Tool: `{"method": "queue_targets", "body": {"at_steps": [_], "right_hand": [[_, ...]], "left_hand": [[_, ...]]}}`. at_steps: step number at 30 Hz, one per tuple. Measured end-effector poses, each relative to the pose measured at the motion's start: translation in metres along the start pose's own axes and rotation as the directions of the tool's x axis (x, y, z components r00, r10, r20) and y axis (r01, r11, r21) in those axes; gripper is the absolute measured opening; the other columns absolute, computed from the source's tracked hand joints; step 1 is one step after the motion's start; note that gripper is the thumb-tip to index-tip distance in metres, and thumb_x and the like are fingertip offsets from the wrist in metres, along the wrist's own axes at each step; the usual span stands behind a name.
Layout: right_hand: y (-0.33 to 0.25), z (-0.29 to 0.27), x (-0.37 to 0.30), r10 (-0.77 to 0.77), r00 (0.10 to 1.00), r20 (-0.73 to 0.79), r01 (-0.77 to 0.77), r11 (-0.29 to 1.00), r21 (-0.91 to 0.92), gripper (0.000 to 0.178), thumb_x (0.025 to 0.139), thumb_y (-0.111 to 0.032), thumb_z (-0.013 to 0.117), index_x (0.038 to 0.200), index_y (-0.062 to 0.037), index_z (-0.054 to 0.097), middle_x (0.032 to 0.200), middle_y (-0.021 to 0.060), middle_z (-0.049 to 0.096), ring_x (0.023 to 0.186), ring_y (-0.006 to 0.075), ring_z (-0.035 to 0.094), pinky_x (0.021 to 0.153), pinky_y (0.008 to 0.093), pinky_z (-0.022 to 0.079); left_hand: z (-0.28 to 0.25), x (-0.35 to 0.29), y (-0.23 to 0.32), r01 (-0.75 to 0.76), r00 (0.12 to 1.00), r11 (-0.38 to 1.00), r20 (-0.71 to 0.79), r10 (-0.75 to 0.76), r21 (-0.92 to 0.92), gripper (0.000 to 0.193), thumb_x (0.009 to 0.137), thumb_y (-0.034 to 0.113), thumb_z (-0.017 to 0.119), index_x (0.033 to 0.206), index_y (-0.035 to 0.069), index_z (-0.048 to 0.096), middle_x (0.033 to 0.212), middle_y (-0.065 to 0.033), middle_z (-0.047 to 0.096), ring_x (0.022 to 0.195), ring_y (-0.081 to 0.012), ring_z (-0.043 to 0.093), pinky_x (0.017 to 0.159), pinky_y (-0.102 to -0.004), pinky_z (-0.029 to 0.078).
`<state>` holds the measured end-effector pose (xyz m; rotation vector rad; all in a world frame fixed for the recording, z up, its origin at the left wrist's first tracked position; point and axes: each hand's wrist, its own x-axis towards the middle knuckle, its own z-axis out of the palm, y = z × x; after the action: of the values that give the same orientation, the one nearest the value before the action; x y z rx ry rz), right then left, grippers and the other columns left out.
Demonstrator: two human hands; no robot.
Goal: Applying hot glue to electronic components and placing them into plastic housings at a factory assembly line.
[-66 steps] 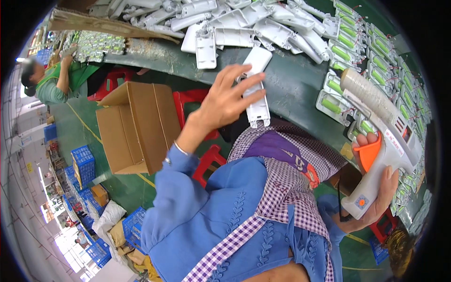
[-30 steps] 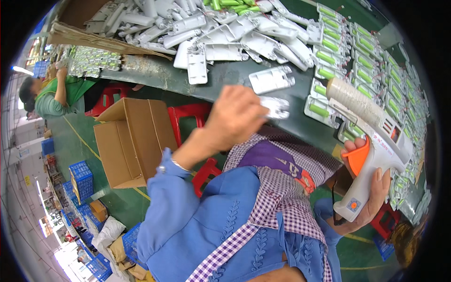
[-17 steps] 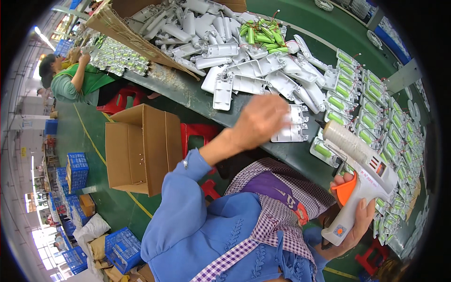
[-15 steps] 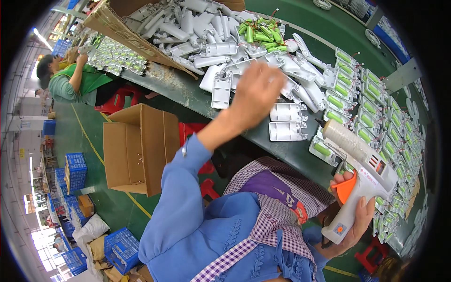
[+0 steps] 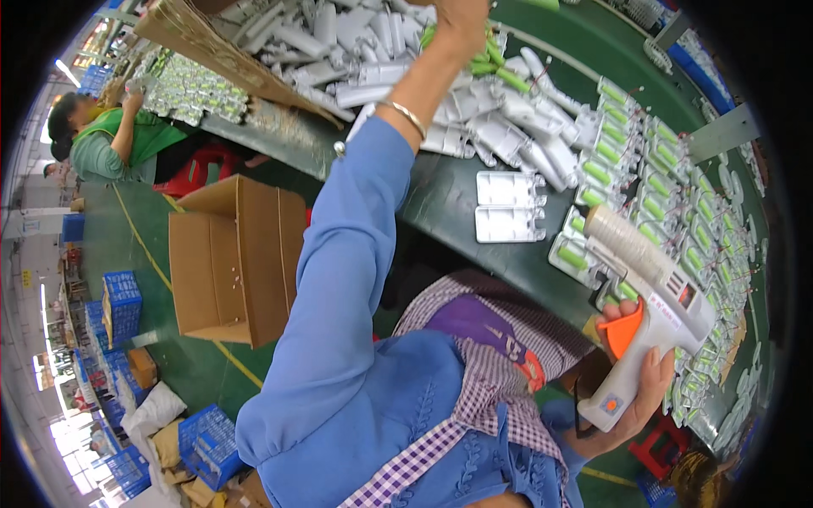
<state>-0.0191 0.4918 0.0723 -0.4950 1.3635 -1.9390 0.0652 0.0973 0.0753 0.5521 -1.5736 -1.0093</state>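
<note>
My left hand (image 5: 461, 24) reaches over the heap of green battery cells (image 5: 484, 63) at the top, its fingers cut off by the picture's edge. A bright green piece (image 5: 540, 3) shows at that edge beside the hand; whether I hold it is hidden. My right hand (image 5: 650, 385) is wrapped round the handle of a white glue gun (image 5: 677, 309) with an orange trigger, its wrapped barrel pointing up and left. Two empty white plastic shells (image 5: 511, 209) lie side by side near the table edge. Right of them stand rows of shells holding green cells (image 5: 598, 173).
Loose white plastic parts (image 5: 508, 127) are heaped on the dark table (image 5: 449, 203), partly spilling from a cardboard box (image 5: 229, 80). An open carton (image 5: 237, 262) stands left below the table. A co-worker in a green vest (image 5: 127, 140) sits far left, near blue crates (image 5: 212, 449).
My left hand has moved up and away, from over the white parts to the battery heap. The right hand keeps the glue gun in nearly the same place. The view has shifted slightly.
</note>
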Motion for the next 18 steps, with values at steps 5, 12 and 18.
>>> {"method": "queue_targets", "body": {"at_steps": [5, 12, 18], "right_hand": [[0.015, 0.012, 0.009, 0.072, 0.995, 0.071, -0.071, 0.997, -0.022, 0.058, 0.088, -0.014, 0.055, 0.134, 0.0144, 0.033, 0.114, 0.0349, 0.058, 0.099, 0.043, 0.064, 0.089, 0.0521, 0.053], [0.033, 0.034, 0.035, 0.212, 0.946, 0.246, -0.175, 0.971, -0.166, 0.052, 0.088, -0.008, 0.057, 0.133, 0.0112, 0.038, 0.116, 0.03, 0.06, 0.104, 0.0392, 0.064, 0.098, 0.0477, 0.048], [0.037, 0.029, 0.041, 0.176, 0.957, 0.23, -0.122, 0.965, -0.231, 0.05, 0.091, -0.009, 0.057, 0.133, 0.0106, 0.037, 0.116, 0.0289, 0.061, 0.102, 0.0365, 0.065, 0.096, 0.046, 0.05]], "left_hand": [[-0.036, -0.023, 0.043, -0.2, 0.98, 0.979, 0.003, 0.2, 0.04, 0.033, 0.099, 0.025, 0.052, 0.074, 0.003, 0.055, 0.068, -0.0014, 0.057, 0.059, -0.0102, 0.051, 0.059, -0.0248, 0.043], [-0.083, -0.181, 0.028, -0.204, 0.938, 0.727, -0.083, 0.338, 0.656, 0.021, 0.079, 0.001, 0.07, 0.069, 0.001, 0.052, 0.077, -0.0062, 0.049, 0.063, -0.0149, 0.047, 0.054, -0.0282, 0.037], [-0.075, -0.232, 0.028, 0.125, 0.919, 0.992, -0.377, -0.112, 0.009, 0.018, 0.083, -0.001, 0.056, 0.067, 0.0, 0.047, 0.076, -0.0106, 0.068, 0.067, -0.0124, 0.06, 0.062, -0.0268, 0.047]]}}
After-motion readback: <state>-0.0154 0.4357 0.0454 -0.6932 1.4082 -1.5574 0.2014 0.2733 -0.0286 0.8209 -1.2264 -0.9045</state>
